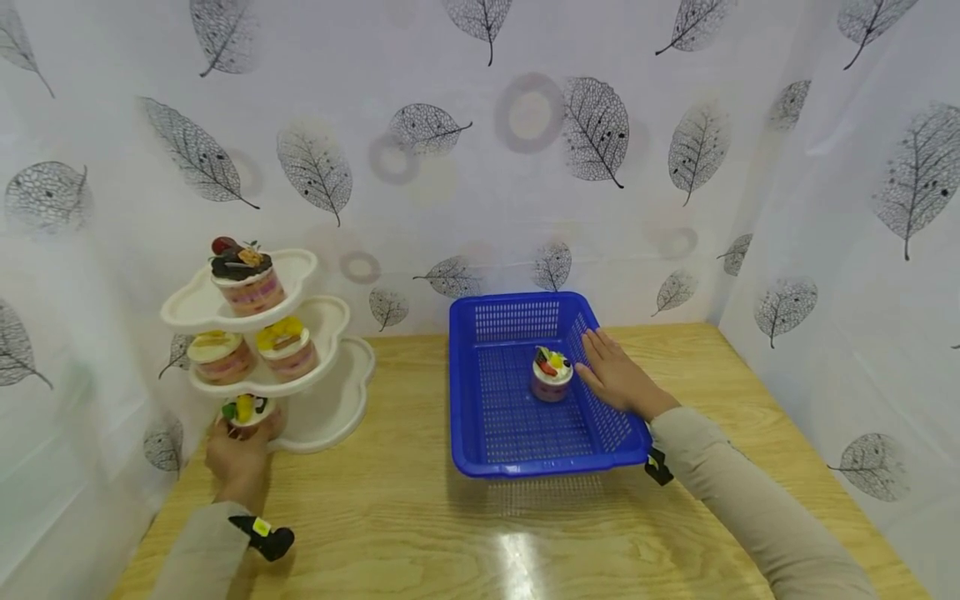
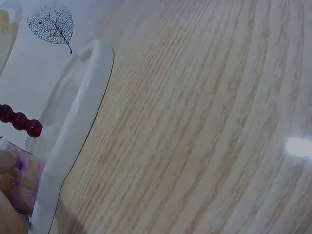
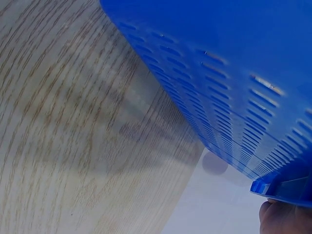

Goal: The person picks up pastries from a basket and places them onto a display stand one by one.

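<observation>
On the left stands a white three-tier dessert stand (image 1: 322, 425) with cloud-shaped trays. My left hand (image 1: 238, 458) grips a fruit-topped cake cup (image 1: 246, 410) at the bottom tray. In the left wrist view the cup (image 2: 25, 183) shows its pink layered side, fingers (image 2: 9, 214) against it, beside the tray's raised rim. My right hand (image 1: 618, 371) rests with straight fingers over the right rim of a blue plastic basket (image 1: 465, 392), thumb towards the inside. Inside the basket sits another fruit-topped cake cup (image 1: 551, 385), upright.
A chocolate-topped cake cup (image 1: 251, 287) sits on the top tray. Two more cups, one with yellow fruit (image 1: 287, 354), share the middle tray. Everything stands on a wooden table (image 1: 390, 533), with a leaf-patterned white curtain (image 1: 465, 208) behind and at both sides.
</observation>
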A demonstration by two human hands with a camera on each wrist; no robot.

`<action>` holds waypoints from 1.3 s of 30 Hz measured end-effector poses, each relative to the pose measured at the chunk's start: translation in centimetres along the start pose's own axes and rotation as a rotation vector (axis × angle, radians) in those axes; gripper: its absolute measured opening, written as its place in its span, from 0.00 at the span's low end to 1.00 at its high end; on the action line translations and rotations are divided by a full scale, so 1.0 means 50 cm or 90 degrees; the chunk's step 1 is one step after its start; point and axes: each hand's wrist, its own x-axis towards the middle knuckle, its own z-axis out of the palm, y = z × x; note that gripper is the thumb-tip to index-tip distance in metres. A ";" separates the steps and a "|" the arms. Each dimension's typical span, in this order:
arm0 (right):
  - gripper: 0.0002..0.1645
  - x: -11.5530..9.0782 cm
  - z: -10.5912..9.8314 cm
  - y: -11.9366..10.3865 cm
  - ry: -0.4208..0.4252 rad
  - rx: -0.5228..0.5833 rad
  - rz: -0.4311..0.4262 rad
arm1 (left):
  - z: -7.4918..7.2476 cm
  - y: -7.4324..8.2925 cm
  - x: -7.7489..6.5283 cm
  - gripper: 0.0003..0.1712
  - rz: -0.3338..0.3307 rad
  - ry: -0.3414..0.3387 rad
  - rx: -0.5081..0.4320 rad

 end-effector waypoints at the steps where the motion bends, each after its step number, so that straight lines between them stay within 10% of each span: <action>1: 0.37 -0.001 0.000 0.000 -0.001 0.003 0.001 | 0.000 0.000 -0.001 0.38 0.000 -0.003 0.008; 12: 0.36 -0.006 0.002 0.002 0.010 0.004 -0.004 | -0.004 0.007 -0.040 0.43 0.087 -0.022 0.066; 22: 0.36 -0.009 0.002 0.005 0.013 0.009 -0.005 | 0.004 0.042 -0.115 0.40 0.012 -0.105 0.061; 30: 0.36 -0.006 0.002 0.006 0.014 0.006 -0.004 | 0.025 0.093 -0.196 0.44 0.098 -0.356 0.139; 39: 0.37 0.000 0.003 0.008 0.001 0.008 0.000 | 0.084 0.189 -0.246 0.46 0.239 -0.596 0.077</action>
